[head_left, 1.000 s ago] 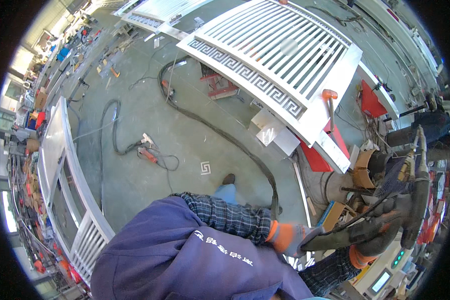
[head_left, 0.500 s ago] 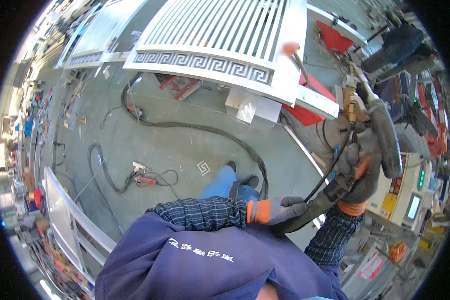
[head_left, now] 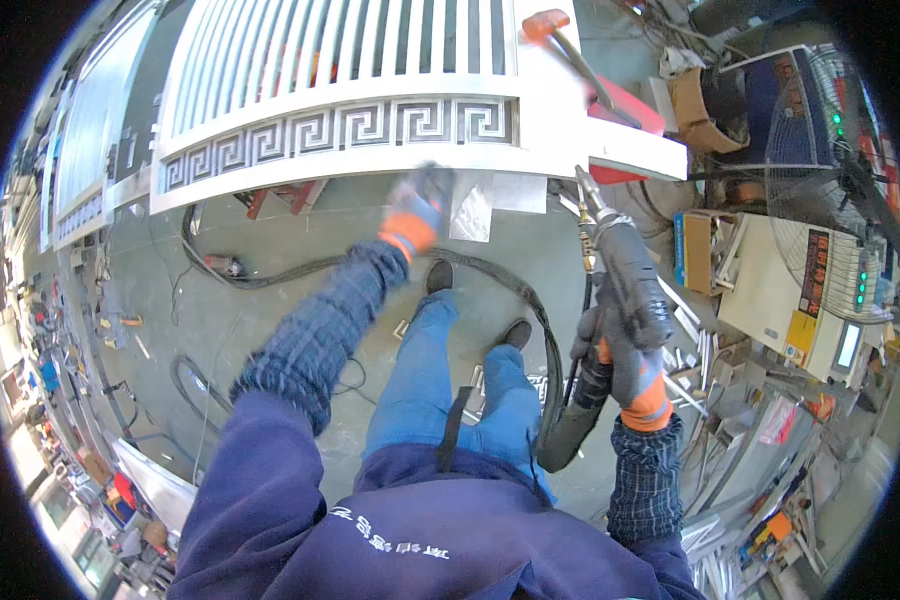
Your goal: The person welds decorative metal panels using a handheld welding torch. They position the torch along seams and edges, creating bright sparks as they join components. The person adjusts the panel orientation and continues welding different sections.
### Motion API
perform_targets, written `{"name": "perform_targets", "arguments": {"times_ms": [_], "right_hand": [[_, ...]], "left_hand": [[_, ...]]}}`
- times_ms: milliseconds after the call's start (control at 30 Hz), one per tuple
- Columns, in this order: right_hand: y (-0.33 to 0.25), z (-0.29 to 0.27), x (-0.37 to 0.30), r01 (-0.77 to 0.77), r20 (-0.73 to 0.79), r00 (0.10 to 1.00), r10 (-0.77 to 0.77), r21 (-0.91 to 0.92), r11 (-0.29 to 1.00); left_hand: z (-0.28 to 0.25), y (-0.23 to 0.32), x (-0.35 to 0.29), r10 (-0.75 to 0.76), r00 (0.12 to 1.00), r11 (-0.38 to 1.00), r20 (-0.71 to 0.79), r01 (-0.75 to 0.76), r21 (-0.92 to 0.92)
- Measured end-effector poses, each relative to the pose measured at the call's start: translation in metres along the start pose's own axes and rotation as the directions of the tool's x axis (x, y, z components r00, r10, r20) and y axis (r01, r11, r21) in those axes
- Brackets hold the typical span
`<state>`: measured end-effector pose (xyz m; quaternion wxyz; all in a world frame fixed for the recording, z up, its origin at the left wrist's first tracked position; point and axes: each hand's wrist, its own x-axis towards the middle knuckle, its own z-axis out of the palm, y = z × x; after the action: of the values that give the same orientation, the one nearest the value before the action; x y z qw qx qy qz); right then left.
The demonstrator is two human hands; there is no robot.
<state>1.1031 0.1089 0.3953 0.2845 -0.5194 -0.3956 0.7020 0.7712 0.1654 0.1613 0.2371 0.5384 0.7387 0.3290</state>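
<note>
My right hand [head_left: 625,362], in a grey and orange glove, is closed around the grip of a black welding gun [head_left: 632,280]. The gun's metal nozzle points up toward the right end of a white slatted gate panel [head_left: 345,161] with a square meander strip, and a thick dark cable drops from the handle. My left hand [head_left: 420,205], gloved alike, is stretched out to the panel's near edge. Motion smears its fingers, so whether it touches the panel or holds anything is unclear.
A hammer [head_left: 584,68] with an orange head lies on the panel's right end. Thick cable [head_left: 300,270] curves over the floor near my feet. To the right are a cardboard box [head_left: 700,108], a fan [head_left: 855,190] and a pale machine [head_left: 768,292]. Another white panel [head_left: 100,130] is at far left.
My left hand has left the welding gun's rear cable and reached forward to the panel. My view has turned and come nearer the panel; the gun stays in my right hand.
</note>
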Motion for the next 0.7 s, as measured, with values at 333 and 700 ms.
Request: {"name": "perform_targets", "arguments": {"times_ms": [333, 700], "right_hand": [[0.091, 0.022, 0.101, -0.270, -0.109, 0.961, 0.253, -0.198, 0.942], [0.132, 0.022, 0.151, -0.251, -0.157, 0.963, 0.219, -0.228, 0.941]], "left_hand": [[0.020, -0.129, 0.135, -0.574, 0.816, 0.567, -0.064, 0.453, 0.688], [0.022, -0.146, 0.140, -0.544, 0.835, 0.559, -0.082, 0.435, 0.706]]}}
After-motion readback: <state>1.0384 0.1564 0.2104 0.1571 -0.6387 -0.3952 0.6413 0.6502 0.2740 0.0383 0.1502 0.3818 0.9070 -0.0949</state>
